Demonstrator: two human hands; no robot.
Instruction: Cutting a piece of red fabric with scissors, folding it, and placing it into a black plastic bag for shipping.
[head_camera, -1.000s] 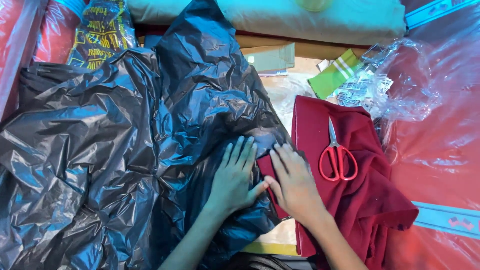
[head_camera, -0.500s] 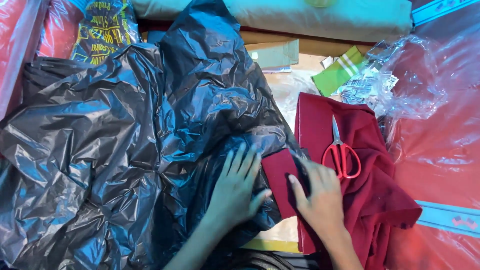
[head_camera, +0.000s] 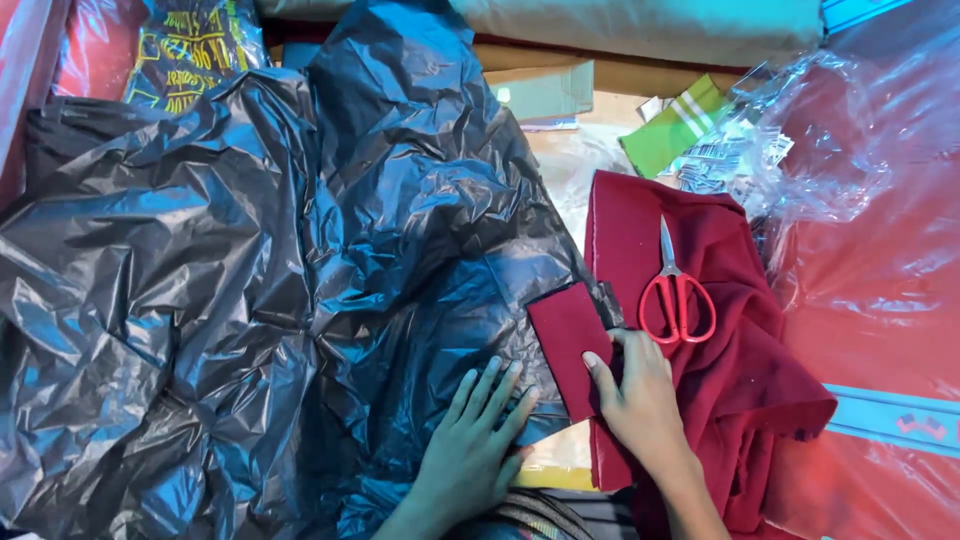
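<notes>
Both our hands are lying flat and open, gripping nothing: we are pressing the left hand (head_camera: 470, 445) on the black bag (head_camera: 250, 300) and the right hand (head_camera: 640, 395) on the red cloth (head_camera: 700, 380), just below the scissors (head_camera: 676, 290).

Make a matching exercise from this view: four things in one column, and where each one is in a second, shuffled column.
Things:
1. scissors
2. left hand
3. right hand
4. green folded card

Places:
A. flat on the black plastic sheet
B. lying on the dark red cloth
C. top of view, beside crinkled clear plastic
D. on the edge of the small red cloth piece

Pairs: 1-B, 2-A, 3-D, 4-C
</notes>
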